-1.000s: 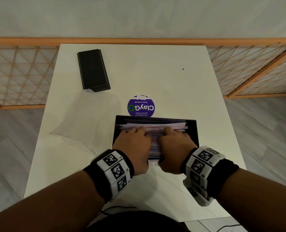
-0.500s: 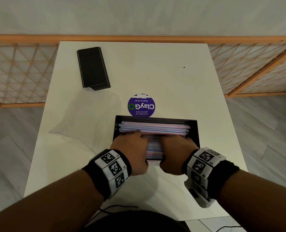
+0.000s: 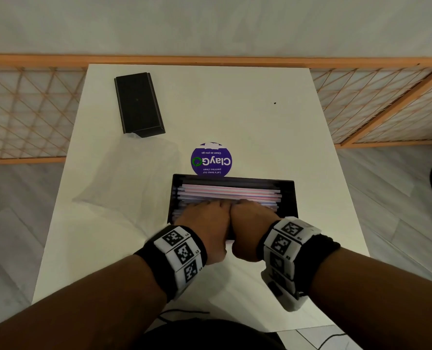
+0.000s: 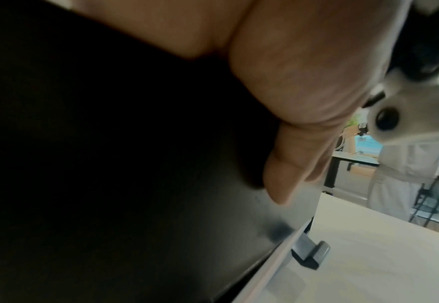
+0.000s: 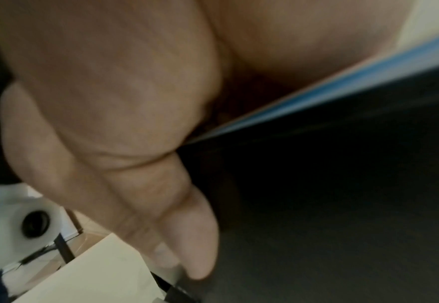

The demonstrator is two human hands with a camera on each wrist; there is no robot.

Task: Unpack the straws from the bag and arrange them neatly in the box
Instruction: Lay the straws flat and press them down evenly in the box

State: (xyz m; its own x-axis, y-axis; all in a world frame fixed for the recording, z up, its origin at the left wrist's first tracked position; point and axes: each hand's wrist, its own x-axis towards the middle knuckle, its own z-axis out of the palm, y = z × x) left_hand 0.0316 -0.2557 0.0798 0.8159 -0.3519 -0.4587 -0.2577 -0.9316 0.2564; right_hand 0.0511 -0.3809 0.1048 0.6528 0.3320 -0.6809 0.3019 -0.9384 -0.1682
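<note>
We are pressing the straws [image 3: 229, 192] flat inside the black box [image 3: 289, 195] at the desk's [image 3: 235, 109] near edge, left hand [image 3: 205, 223] and right hand [image 3: 252, 221] side by side, fingers laid over them, thumbs against the near wall. They are looking light, slick, crushable; we judge broad, gentle pressure best.

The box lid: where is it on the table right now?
Head view: the black box lid lies in the table's far left corner, beyond the empty clear bag.
</note>
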